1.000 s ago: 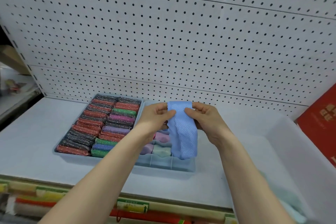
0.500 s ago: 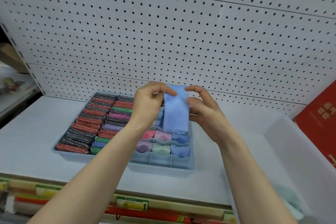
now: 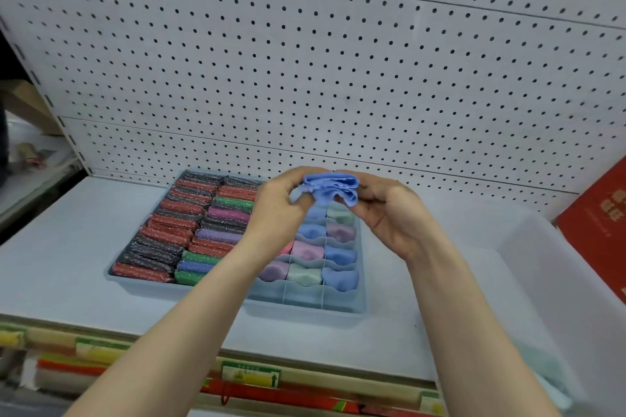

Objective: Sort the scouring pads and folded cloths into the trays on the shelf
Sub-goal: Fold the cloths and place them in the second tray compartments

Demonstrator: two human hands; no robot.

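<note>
Blue cloth bunched, pinched between both hands' fingers

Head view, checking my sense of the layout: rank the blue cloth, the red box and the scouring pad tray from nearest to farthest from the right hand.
1. blue cloth: held in the right hand, shared with the left hand.
2. scouring pad tray: left of it, beyond the left hand.
3. red box: far right edge.

A white pegboard spans the rear from 9 to 3 o'clock. A red box stands at 3 o'clock. Price labels line the front edge at 6 o'clock.
</note>
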